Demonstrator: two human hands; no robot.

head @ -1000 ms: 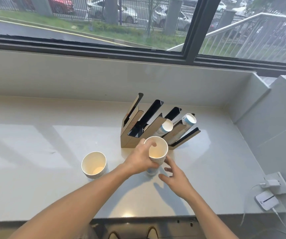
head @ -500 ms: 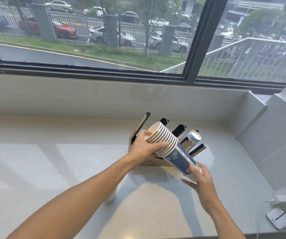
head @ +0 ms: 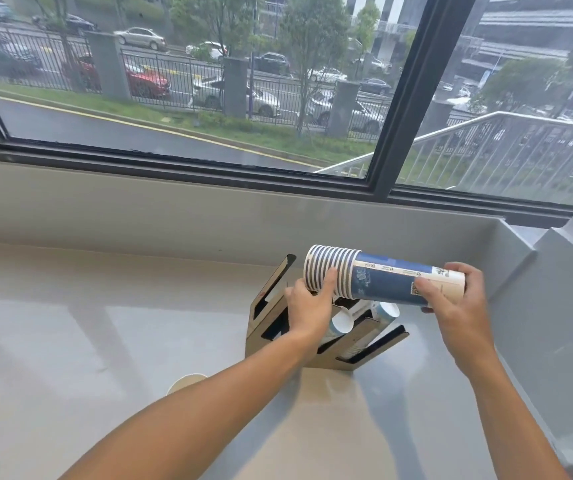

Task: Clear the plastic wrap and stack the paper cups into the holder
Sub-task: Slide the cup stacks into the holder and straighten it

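I hold a stack of blue-and-white paper cups lying horizontal in the air, just above the cup holder. My left hand grips the rim end of the stack. My right hand grips its base end. The cardboard-and-black cup holder stands on the counter below, its slanted slots open toward the upper right. Two cup stacks lie in its right slots, bottoms showing. No plastic wrap is visible.
A second short stack of cups stands on the white counter, mostly hidden behind my left forearm. A grey wall rises close on the right. The window ledge runs along the back.
I lifted the cup stack off the counter and turned it from upright to horizontal above the holder. My right hand took hold of its base. My view tilted upward.
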